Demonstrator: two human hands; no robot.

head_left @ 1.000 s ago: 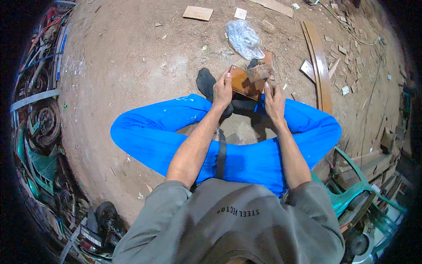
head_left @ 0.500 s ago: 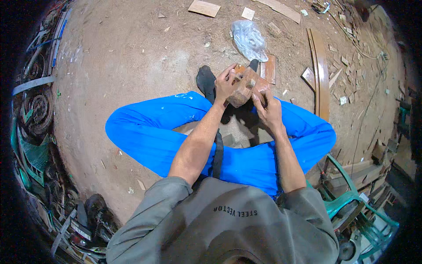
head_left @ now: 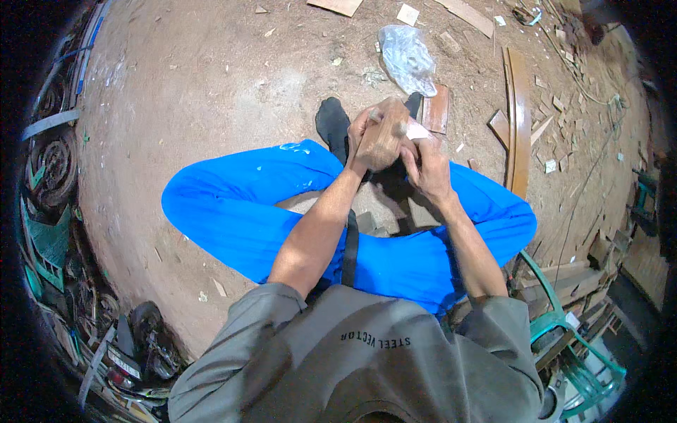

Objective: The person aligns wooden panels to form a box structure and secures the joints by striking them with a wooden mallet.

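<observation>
I sit cross-legged on a dirt floor in blue trousers. My left hand (head_left: 362,138) is wrapped around a small brown wooden piece (head_left: 386,139) held above my crossed ankles. My right hand (head_left: 426,166) is right beside it, with fingers against the piece's right side and pinching a small pale sheet (head_left: 417,132). Most of the wooden piece is hidden by my fingers. My foot in a black sock (head_left: 331,125) lies just left of the hands.
A crumpled clear plastic bag (head_left: 405,53) and a short reddish board (head_left: 437,109) lie just beyond the hands. A long curved wooden strip (head_left: 518,120) and several offcuts are scattered at right. A green metal frame (head_left: 564,331) stands at lower right, with metal clutter (head_left: 49,176) along the left.
Both hands stayed together on the wooden piece and turned it. My left hand now covers more of it, and the pale sheet shows at my right fingers.
</observation>
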